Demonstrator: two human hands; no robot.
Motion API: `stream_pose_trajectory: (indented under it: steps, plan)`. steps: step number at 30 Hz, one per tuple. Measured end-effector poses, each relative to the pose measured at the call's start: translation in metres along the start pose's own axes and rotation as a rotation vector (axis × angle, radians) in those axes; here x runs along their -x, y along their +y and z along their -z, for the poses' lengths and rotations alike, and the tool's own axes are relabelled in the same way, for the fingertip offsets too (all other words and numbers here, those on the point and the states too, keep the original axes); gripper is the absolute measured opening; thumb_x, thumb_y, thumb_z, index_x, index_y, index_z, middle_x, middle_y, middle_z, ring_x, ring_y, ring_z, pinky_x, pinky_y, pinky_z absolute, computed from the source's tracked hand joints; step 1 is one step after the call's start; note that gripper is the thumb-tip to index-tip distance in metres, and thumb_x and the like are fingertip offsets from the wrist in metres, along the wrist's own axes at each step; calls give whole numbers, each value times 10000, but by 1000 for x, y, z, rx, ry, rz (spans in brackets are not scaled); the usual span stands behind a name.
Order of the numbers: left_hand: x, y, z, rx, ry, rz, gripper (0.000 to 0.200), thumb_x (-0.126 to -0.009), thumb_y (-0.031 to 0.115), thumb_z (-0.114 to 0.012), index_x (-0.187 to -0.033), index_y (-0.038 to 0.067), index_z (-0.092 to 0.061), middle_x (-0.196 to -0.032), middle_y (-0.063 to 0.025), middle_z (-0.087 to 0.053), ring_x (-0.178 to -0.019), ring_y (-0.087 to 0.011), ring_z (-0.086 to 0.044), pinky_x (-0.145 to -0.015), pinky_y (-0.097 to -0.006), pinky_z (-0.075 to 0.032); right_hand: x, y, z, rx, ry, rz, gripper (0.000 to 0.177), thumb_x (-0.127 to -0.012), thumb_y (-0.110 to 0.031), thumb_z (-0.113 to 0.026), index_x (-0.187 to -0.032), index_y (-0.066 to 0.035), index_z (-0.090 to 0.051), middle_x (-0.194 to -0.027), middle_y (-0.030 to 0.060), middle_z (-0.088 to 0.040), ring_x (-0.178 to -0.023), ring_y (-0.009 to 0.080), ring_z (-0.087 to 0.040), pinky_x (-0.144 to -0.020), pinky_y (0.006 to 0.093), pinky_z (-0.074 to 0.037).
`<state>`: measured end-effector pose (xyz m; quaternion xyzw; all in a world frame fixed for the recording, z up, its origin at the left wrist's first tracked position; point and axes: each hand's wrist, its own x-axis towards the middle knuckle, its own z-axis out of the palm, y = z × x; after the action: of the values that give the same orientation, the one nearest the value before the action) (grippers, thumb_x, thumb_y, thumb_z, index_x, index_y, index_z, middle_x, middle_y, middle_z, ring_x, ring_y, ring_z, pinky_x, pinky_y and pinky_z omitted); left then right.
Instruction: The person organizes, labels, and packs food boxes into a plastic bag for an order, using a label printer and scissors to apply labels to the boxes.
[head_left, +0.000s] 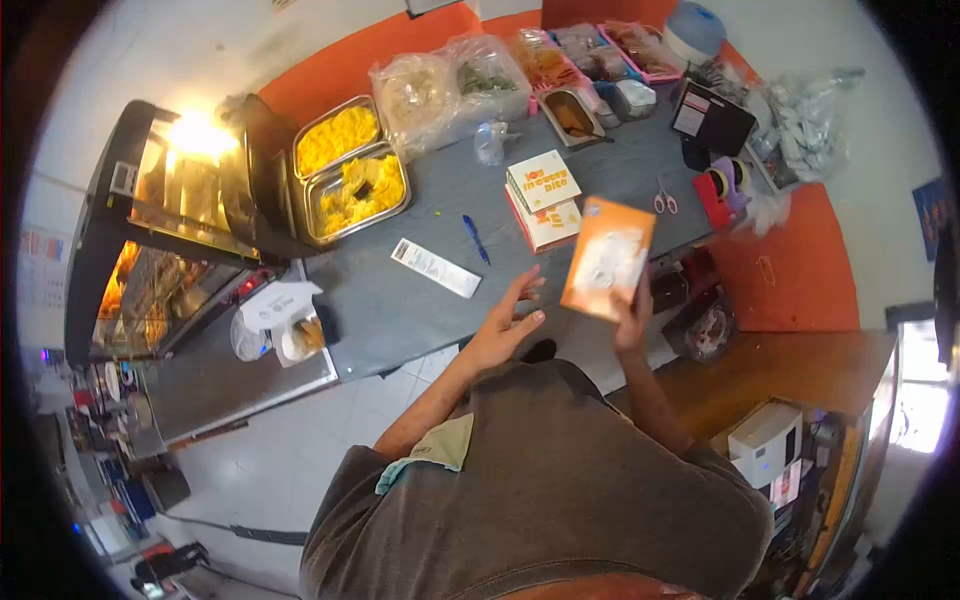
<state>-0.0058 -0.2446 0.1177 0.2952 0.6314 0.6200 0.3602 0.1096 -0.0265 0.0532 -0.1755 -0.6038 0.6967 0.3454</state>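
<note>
My right hand [632, 315] grips the lower edge of a flat orange package [608, 258] with a pale, blurred picture on its face. It is held tilted above the front of the grey counter [370, 290]. Fingers apart and with nothing in them, my left hand [505, 325] hovers near the counter's front edge. Just beyond the hands, two white printed food boxes [543, 180] with orange lettering are stacked on the counter. A printed white paper slip [436, 268] and a blue pen [476, 240] lie to the left of them.
At the left stands a lit food warmer [165, 235], beside metal trays of yellow rice [358, 195]. Plastic-wrapped tubs [490, 80] line the back. Scissors [665, 198], a red tape dispenser [715, 198] and a black device [712, 120] are at the right. A wrapped paper package [298, 340] sits front left.
</note>
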Motion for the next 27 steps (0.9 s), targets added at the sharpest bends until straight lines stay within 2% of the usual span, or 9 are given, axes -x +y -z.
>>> stream_pose_trajectory:
  steps: [3, 8, 12, 14, 16, 18, 22, 24, 27]
  plan:
    - [18, -37, 14, 7, 175, 65, 555, -927, 184, -543, -1423, 119, -305, -1336, -79, -440, -1126, -197, -470, -902, -351, -438, -62, 22, 39, 142, 121, -381, 740, -803, -127, -665, -1436, -142, -283, -1267, 148, -508, -999, 275, -610, -674, 383, -579]
    - [58, -54, 82, -193, 502, 27, 499, -885, 234, -624, -1314, 53, -443, -1260, -126, -502, -1071, -228, -516, -867, -335, -469, -140, 111, 83, 206, 87, -592, 677, -760, -205, -735, -1341, -138, -394, -1217, 119, -537, -1079, 274, -546, -705, 426, -575]
    - [102, -37, 170, -697, 869, 36, 473, -849, 298, -655, -1233, 55, -523, -1217, -161, -548, -1092, -299, -538, -927, -391, -430, -176, 134, 70, 365, -216, -677, 469, -821, -298, -668, -1205, -51, -563, -1177, 134, -581, -1013, 243, -584, -789, 369, -518]
    - [125, -31, 229, -1017, 1003, 103, 480, -853, 362, -627, -1228, 79, -531, -1250, -164, -529, -1138, -330, -507, -957, -453, -391, -208, 210, 94, 731, -223, -325, 434, -852, -289, -623, -1173, -1, -580, -1192, 163, -582, -1054, 251, -568, -881, 389, -453]
    - [148, -28, 289, -1168, 1118, 296, 493, -873, 422, -569, -1252, 111, -518, -1308, -136, -492, -1208, -318, -449, -981, -534, -337, -191, 172, 48, 872, 241, -47, 412, -861, -273, -610, -1158, 11, -579, -1159, 175, -590, -1062, 310, -549, -931, 420, -393]
    - [166, -31, 344, -1207, 1144, 456, 507, -891, 463, -516, -1285, 145, -493, -1363, -94, -449, -1269, -290, -387, -999, -596, -276, -162, 107, 0, 993, 437, 373, 382, -849, -274, -628, -1063, 41, -601, -1091, 158, -611, -992, 265, -566, -870, 372, -439]
    - [194, -45, 425, -1177, 1005, 566, 535, -910, 526, -435, -1316, 179, -464, -1432, -64, -384, -1334, -285, -309, -1015, -639, -216, -90, 20, -119, 816, 509, 511, 280, -848, -196, -622, -1013, 30, -612, -994, 143, -622, -935, 257, -567, -847, 358, -447]
    - [206, -51, 448, -1212, 918, 575, 543, -913, 540, -415, -1322, 187, -459, -1449, -61, -365, -1352, -286, -283, -1011, -661, -196, -68, 20, -156, 576, -13, 689, 197, -854, -121, -599, -993, 19, -606, -962, 132, -611, -903, 239, -568, -821, 338, -446]
    - [213, -47, 467, -1122, 756, 569, 542, -909, 560, -406, -1270, 175, -527, -1354, -83, -492, -1307, -290, -379, -977, -739, -91, -9, 44, -254, 547, -340, 157, 117, -880, -117, -578, -947, -28, -615, -842, 86, -612, -752, 168, -575, -721, 314, -463]
